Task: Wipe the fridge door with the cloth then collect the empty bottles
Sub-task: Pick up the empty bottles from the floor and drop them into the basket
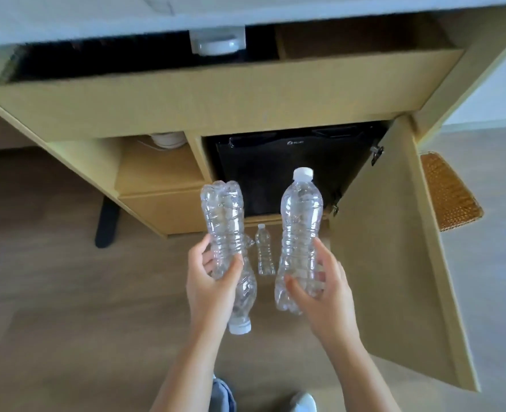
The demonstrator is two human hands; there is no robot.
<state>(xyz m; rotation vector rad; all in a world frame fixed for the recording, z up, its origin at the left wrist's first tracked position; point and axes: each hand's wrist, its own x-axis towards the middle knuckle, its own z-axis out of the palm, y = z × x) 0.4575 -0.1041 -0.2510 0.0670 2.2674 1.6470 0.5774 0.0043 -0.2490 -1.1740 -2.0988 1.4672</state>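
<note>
Bottles gripped (left hand, right hand)

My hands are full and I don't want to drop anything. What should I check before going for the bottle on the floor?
1. Left hand grips the upside-down bottle: ok, thumb and fingers wrap around it.
2. Right hand grips the upright bottle: ok.
3. A hand free for the small bottle: not ok, both are holding bottles.
4. Small bottle standing on the floor with its cap on: ok.
5. Fridge door wiped clean: cannot tell; it looks shut.
6. Cabinet door clear of the small bottle: ok, it is swung open to the right.
</note>
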